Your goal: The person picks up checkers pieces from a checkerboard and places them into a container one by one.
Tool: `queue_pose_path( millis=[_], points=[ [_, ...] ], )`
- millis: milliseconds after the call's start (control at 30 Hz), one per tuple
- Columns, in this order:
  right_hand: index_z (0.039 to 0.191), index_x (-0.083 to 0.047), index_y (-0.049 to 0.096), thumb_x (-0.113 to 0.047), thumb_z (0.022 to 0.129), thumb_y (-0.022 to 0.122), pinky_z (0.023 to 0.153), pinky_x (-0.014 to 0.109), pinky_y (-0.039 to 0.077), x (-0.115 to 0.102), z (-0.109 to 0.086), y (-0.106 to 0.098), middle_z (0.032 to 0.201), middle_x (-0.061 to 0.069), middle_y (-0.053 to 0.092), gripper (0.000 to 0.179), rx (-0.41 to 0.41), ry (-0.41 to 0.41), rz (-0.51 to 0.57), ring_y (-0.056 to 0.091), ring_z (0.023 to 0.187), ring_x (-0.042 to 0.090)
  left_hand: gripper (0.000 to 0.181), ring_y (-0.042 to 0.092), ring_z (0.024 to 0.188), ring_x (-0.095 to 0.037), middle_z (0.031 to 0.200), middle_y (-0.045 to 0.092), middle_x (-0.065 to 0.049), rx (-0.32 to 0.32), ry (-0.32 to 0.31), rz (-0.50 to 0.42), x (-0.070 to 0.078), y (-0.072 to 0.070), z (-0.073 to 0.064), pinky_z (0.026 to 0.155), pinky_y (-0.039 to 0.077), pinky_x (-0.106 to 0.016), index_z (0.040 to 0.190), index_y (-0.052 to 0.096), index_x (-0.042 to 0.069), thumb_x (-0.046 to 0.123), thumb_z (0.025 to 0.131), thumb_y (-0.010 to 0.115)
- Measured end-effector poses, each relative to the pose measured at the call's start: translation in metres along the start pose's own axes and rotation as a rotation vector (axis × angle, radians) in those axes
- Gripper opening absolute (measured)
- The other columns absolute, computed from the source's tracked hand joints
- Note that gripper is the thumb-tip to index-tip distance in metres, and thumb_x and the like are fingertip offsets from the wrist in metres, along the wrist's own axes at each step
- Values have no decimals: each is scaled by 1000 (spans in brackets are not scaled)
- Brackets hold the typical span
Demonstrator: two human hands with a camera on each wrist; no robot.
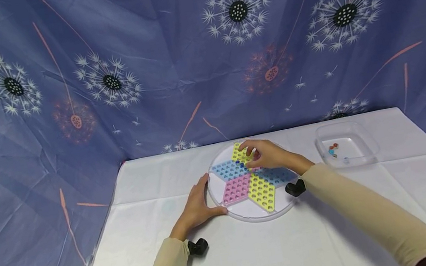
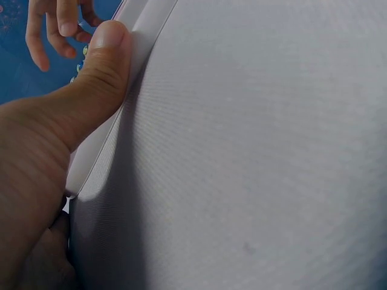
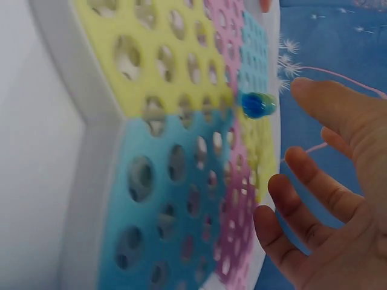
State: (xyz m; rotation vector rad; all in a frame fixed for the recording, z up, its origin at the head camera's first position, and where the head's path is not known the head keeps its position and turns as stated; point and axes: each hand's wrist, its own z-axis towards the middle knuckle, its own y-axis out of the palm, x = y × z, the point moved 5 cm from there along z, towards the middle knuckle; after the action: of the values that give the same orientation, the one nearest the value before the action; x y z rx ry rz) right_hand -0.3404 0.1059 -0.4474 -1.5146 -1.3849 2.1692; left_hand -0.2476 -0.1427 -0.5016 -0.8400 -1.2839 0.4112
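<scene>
A round Chinese checkers board point(image 1: 245, 208) with pink, yellow and blue star sections full of holes lies on the white table. My left hand point(image 1: 198, 207) steadies its left rim, fingers extended and thumb spread apart; the thumb point(image 2: 103, 69) presses on the rim in the left wrist view. Above the far part of the board is my right hand point(image 1: 270, 153), with its fingers point(image 3: 317, 184) loosely bent and apart, nothing between them. Several blue marbles point(image 1: 242, 165) sit in a row close to its fingertips. The right wrist view shows them bunched as one blue marble cluster point(image 3: 257, 105).
Right of the board stands a clear plastic box point(image 1: 363, 149) with several loose orange and blue marbles point(image 1: 331, 151) in it. A blue curtain point(image 1: 167, 65) with dandelion prints hangs behind the table point(image 1: 269, 256) and along its left side.
</scene>
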Motion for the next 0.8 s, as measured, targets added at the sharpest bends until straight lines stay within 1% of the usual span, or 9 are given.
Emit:
queue_pose_path(
  millis=[100, 233, 333, 400, 500, 567, 733, 800],
  points=[
    [135, -9, 55, -21, 85, 77, 76, 36, 52, 2, 0, 5, 109, 13, 63, 56, -5, 19, -7, 61, 85, 18, 126, 26, 143, -32, 160, 24, -7, -6, -8, 6, 1, 0, 1, 116, 23, -46, 157, 18, 11, 51, 61, 90],
    [133, -9, 57, -21, 85, 77, 80, 38, 52, 4, 0, 10, 109, 12, 64, 53, -15, 30, -17, 61, 89, 19, 126, 23, 144, -31, 161, 22, -6, -12, -20, 9, -1, 1, 2, 117, 21, -45, 157, 17, 12, 51, 61, 89],
    [126, -9, 61, -21, 84, 78, 83, 38, 52, 6, 0, 12, 109, 11, 64, 47, -19, 29, -31, 61, 92, 20, 126, 23, 144, -32, 161, 22, -6, -13, -25, 8, -1, 1, 2, 117, 20, -46, 157, 17, 12, 52, 61, 89],
    [121, -7, 64, -20, 83, 79, 84, 38, 51, 6, 0, 13, 108, 10, 64, 43, -17, 11, -42, 62, 92, 21, 127, 21, 145, -33, 161, 22, -6, -15, -28, 7, 0, 0, 2, 117, 18, -46, 157, 17, 12, 51, 61, 89],
    [114, -6, 66, -19, 83, 79, 85, 38, 51, 5, -1, 14, 107, 10, 63, 36, -10, -15, -61, 61, 93, 23, 127, 22, 144, -32, 161, 22, -6, -13, -24, 7, 0, 0, 2, 117, 19, -45, 157, 17, 12, 51, 61, 90],
    [111, -7, 68, -19, 83, 79, 86, 38, 51, 5, -1, 15, 106, 9, 63, 33, -8, -17, -69, 61, 95, 23, 127, 25, 143, -31, 160, 23, -6, -11, -19, 6, 0, 0, 2, 116, 22, -45, 157, 18, 11, 51, 60, 90],
    [102, -9, 71, -19, 82, 79, 87, 40, 49, 4, -1, 16, 102, 7, 62, 23, 1, 9, -82, 59, 95, 23, 127, 27, 142, -30, 160, 24, -7, -8, -18, 4, -1, 0, 1, 115, 25, -45, 157, 18, 11, 51, 60, 90],
    [99, -10, 72, -20, 82, 79, 86, 39, 48, 5, -1, 16, 100, 6, 61, 20, 3, 19, -88, 58, 94, 23, 127, 26, 143, -30, 160, 24, -7, -9, -20, 5, -1, 1, 1, 116, 24, -45, 157, 18, 11, 51, 60, 90]
  ],
)
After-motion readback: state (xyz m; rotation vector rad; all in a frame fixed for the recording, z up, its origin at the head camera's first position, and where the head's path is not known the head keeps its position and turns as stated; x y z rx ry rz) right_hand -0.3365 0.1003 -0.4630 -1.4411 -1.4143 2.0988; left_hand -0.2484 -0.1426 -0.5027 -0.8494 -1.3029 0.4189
